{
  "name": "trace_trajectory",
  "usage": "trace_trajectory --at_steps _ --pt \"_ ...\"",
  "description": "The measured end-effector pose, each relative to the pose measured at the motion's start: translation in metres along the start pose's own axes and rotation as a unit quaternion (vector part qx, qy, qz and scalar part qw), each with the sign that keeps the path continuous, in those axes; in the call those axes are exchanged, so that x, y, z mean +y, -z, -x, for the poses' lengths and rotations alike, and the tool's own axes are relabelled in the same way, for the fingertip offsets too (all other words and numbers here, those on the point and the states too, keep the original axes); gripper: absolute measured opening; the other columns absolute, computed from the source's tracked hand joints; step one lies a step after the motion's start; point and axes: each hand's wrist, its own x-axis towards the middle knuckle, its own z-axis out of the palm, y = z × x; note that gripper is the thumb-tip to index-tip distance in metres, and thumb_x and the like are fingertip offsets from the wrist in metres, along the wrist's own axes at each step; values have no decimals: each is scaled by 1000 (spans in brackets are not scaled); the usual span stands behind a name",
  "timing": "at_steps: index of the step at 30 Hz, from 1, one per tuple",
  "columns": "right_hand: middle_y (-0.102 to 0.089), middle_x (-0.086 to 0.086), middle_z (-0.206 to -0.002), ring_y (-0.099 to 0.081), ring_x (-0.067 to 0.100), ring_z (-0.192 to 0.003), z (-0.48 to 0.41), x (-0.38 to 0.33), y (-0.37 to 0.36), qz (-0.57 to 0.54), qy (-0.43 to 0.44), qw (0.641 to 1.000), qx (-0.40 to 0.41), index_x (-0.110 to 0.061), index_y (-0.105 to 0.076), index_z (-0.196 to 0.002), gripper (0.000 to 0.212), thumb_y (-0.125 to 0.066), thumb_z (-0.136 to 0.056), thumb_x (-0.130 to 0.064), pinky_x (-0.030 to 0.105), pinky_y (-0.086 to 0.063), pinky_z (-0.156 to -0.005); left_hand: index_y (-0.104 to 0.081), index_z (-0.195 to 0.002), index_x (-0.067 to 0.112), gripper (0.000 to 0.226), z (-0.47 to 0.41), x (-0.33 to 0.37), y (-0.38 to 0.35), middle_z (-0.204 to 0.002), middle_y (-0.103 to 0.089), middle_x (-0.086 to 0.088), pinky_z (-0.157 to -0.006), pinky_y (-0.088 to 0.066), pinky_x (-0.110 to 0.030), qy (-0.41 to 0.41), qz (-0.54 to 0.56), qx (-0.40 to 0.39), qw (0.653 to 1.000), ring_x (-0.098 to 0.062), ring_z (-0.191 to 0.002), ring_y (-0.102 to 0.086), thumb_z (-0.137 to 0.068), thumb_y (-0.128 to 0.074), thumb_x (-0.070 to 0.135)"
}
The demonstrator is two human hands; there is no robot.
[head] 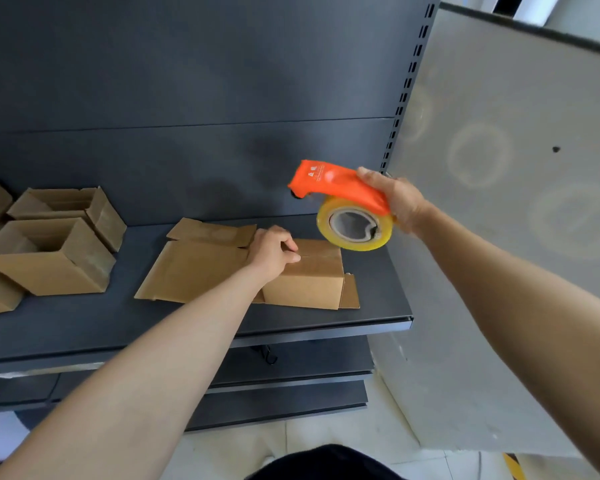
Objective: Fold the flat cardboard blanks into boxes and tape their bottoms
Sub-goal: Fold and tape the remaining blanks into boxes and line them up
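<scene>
The dark grey shelf (326, 317) serves as the landmark here, its flat board running across the middle of the view with a panelled back wall rising behind it. At the shelf's far left end stand several folded cardboard boxes (49, 258), packed close together with open tops facing up; the nearest one sits at the front, another lies behind it, and parts of more are cut off by the frame edge. To their right, near the middle of the shelf, a flat cardboard blank (191, 268) lies on the board with its flaps spread toward the back wall. Lying partly on that blank's right side is the box being worked on (309, 282), resting on the shelf with loose flaps sticking out at its right end. The left hand (272, 252) presses down on the top of this box, fingers curled closed against the cardboard along a seam; its forearm crosses the shelf's front edge and hides part of the blank. Above the right end of the shelf, clear of the box, the right hand (394, 199) is wrapped tightly around the orange tape dispenser (333, 187), whose yellowish tape roll (355, 225) hangs beneath the handle. Right of the shelf stands a pale grey panel (516, 168), beside the slotted upright.
</scene>
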Motion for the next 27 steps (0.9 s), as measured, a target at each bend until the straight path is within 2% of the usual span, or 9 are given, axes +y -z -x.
trace_trajectory --at_steps 2,5,9,11,13,16,18,21,27 --pt "-69 19 -88 -65 28 -73 7 5 -5 1 -35 998 -56 -5 -67 -91 48 -71 -71 -49 45 -52 -86 -68 -79 16 10 0 0 0 -107 -54 4 -100 -38 -35 2 -3 -4 1000 -21 -109 -49 -77 -76 11" --pt "-71 21 -94 -67 31 -79 14 20 -17 43 -67 996 -48 -4 -67 -97 62 -73 -63 -56 47 -52 -88 -71 -88 14 8 3 -5 2 -116 -55 0 -101 -36 -30 -3 10 -18 1000 -19 -114 -48 -82 -71 9" --pt "-68 16 -85 -64 27 -73 19 21 -17 50 -67 995 -53 -7 -62 -90 37 -63 -86 -44 44 -53 -86 -70 -101 6 17 8 2 17 -114 -61 -5 -93 -38 -23 30 117 -41 992 -17 -108 -54 -95 -54 8" --pt "-68 15 -83 -64 26 -71 20 20 -17 52 -67 995 -57 -7 -61 -89 35 -61 -88 -42 42 -53 -84 -66 -101 5 27 12 9 28 -107 -63 -10 -92 -42 -28 86 291 -29 952 -22 -104 -58 -100 -45 23" --pt "-68 14 -82 -64 26 -72 21 19 -18 61 -65 994 -62 -8 -60 -88 34 -60 -89 -42 42 -53 -85 -62 -105 2 50 14 13 36 -106 -64 -14 -92 -48 -33 156 431 -63 887 -27 -103 -62 -101 -34 43" --pt "-68 14 -84 -64 26 -74 22 18 -19 72 -62 993 -76 -9 -61 -89 35 -59 -89 -43 42 -52 -89 -62 -107 1 66 16 15 42 -98 -67 -11 -85 -52 -34 210 498 -137 830 -26 -96 -64 -95 -33 58" --pt "-69 16 -88 -65 27 -78 22 17 -19 80 -57 992 -79 -8 -62 -89 36 -60 -88 -44 44 -51 -92 -63 -103 3 51 16 20 43 -88 -66 -9 -78 -53 -31 207 526 -141 813 -22 -85 -63 -95 -45 50" --pt "-69 18 -94 -65 29 -82 21 17 -19 93 -50 992 -74 -9 -63 -89 36 -62 -87 -45 45 -50 -95 -61 -86 7 13 14 23 40 -77 -58 -8 -67 -49 -27 197 527 -95 821 -18 -70 -58 -94 -54 14" --pt "-71 17 -92 -66 28 -81 18 16 -22 116 -39 990 -74 -9 -66 -87 39 -66 -82 -48 45 -51 -95 -56 -80 4 12 12 14 26 -69 -52 -8 -66 -49 -26 197 497 -35 844 -17 -65 -53 -91 -54 -1"
